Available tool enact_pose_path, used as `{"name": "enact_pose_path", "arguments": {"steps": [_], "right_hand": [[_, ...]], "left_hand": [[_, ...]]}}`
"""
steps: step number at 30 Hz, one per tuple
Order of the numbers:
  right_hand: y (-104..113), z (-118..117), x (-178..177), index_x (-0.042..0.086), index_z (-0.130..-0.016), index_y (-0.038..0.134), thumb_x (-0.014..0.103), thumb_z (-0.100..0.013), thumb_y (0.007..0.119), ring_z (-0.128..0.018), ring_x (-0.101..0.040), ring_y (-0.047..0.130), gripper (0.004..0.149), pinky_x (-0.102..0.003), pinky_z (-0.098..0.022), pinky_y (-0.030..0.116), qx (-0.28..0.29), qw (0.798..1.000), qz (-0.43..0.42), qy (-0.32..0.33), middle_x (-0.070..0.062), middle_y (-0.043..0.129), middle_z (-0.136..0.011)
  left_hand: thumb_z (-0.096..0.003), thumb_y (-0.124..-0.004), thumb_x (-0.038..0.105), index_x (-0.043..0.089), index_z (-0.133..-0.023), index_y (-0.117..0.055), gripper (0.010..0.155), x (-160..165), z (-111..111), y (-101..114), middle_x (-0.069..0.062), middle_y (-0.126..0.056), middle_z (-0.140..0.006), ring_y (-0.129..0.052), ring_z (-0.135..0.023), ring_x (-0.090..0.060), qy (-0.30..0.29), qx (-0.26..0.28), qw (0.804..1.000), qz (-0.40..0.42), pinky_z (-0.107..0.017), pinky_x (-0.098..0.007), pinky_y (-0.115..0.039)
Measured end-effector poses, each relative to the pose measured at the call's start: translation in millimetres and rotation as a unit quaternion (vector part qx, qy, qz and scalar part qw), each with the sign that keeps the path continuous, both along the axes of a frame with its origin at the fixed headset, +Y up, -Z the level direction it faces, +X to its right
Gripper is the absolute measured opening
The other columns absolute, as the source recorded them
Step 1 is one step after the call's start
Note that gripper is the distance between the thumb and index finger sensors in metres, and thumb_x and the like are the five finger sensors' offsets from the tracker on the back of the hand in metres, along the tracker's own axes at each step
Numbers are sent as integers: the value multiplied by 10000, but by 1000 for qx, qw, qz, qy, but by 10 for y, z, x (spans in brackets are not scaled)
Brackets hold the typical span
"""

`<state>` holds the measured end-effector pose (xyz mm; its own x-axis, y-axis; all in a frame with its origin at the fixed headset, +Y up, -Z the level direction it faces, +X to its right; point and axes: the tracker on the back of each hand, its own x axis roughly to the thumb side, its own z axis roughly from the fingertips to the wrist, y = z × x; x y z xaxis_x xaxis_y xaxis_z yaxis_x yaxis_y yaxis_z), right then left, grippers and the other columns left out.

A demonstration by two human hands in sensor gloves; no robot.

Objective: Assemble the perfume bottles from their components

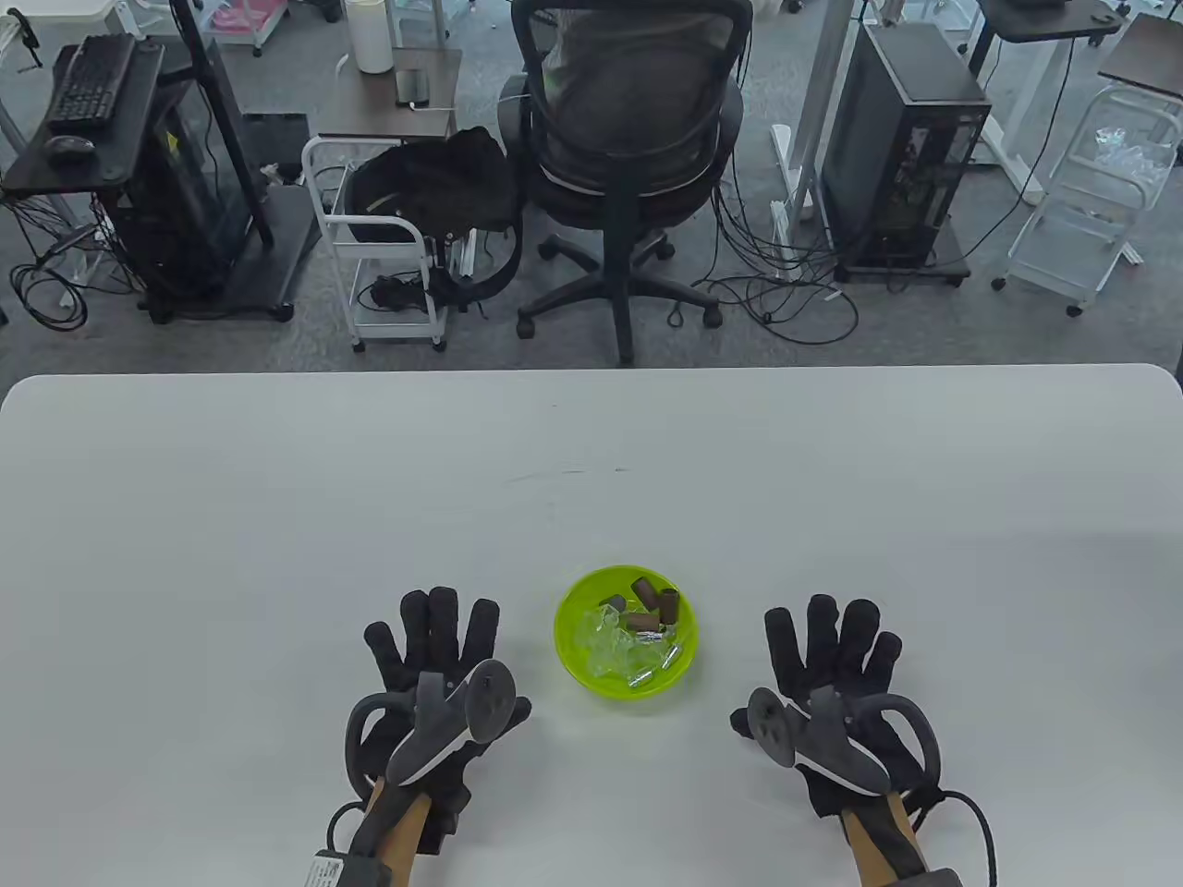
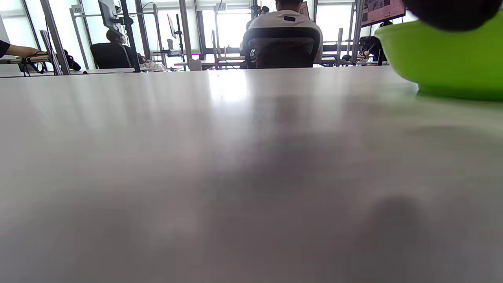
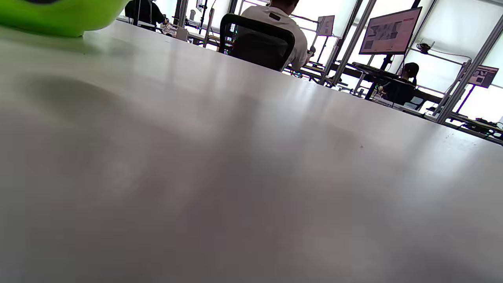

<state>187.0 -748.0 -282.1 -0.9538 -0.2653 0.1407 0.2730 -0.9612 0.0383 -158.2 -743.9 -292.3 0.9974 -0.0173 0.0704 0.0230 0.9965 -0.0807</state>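
Resting flat on white table (image 1: 277, 517), fingers spread, gripping nothing: left hand (image 1: 434, 674) and right hand (image 1: 836, 674). Between them, apart from both: green bowl (image 1: 568, 661) holding brown caps (image 1: 654, 602), clear bottles (image 1: 601, 642), silver sprayers (image 1: 654, 667).

1. One green bowl (image 1: 627, 686) sits on the one white worktop (image 1: 277, 517), at lower centre of the frame.
2. Brown caps (image 1: 667, 605) in the bowl: about four can be made out.
3. Silver sprayer pieces (image 1: 645, 677): about three visible.
4. Clear glass pieces (image 1: 599, 639): a jumble, number not countable.
5. Two gloved hands: left hand (image 1: 434, 688), right hand (image 1: 836, 693).
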Motion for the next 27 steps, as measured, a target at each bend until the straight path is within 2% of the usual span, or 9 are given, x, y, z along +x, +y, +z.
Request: {"name": "enact_pose_path", "arguments": {"steps": [14,22,27], "right_hand": [[9,-10,14,102,-1148,8,744,-470,500,-958,-756,62,1055,-825,-674,238,5,1000,-13,-1,-400,27,-1151],[8,-12,19,99,-1149,14,740,-473,503,-959,-754,64,1053,-820,-679,242,5,1000,-14,-1,-400,33,-1152],[19,-11,52,95,-1150,18,738,-476,506,-958,-755,68,1051,-815,-684,244,8,1000,-21,-3,-403,35,-1151]], "left_hand": [[-427,-582,766,288,-1145,-1,1039,67,-70,22,-192,62,-1188,18,-1108,-503,-15,-16,1000,19,-785,-733,-101],[-454,-625,730,277,-1172,-99,998,486,-290,233,-211,-14,-1205,-81,-1119,-519,-77,-39,993,78,-819,-705,-209],[-489,-710,639,295,-1176,-165,942,776,-541,341,-209,-70,-1212,-154,-1125,-517,-106,-101,986,85,-851,-624,-354]]}}
